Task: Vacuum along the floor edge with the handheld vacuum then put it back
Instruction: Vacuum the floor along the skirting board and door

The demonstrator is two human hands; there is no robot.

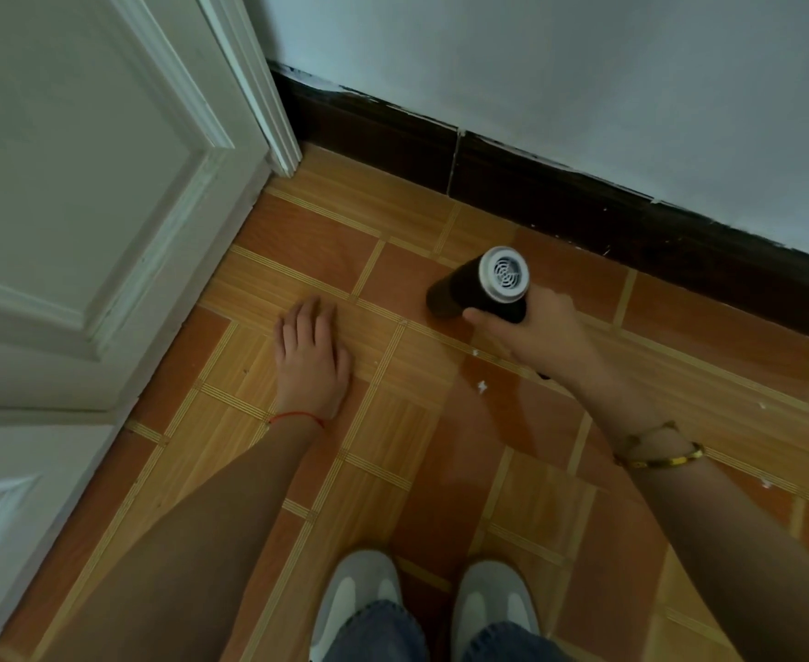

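Note:
My right hand (pixel 536 332) grips a black cylindrical handheld vacuum (pixel 481 289) with a grey vented rear cap facing me. Its front end points down and left at the orange tiled floor (pixel 393 446), a short way out from the dark baseboard (pixel 560 193). My left hand (pixel 311 355) rests flat on the floor, fingers straight, to the left of the vacuum and apart from it. The vacuum's nozzle tip is hidden behind its body.
A white panelled door (pixel 82 207) and its frame (pixel 268 97) fill the left side. A pale wall rises above the baseboard. Small white specks (pixel 481 387) lie on the tiles near my right wrist and further right. My two grey shoes (pixel 421 609) stand at the bottom.

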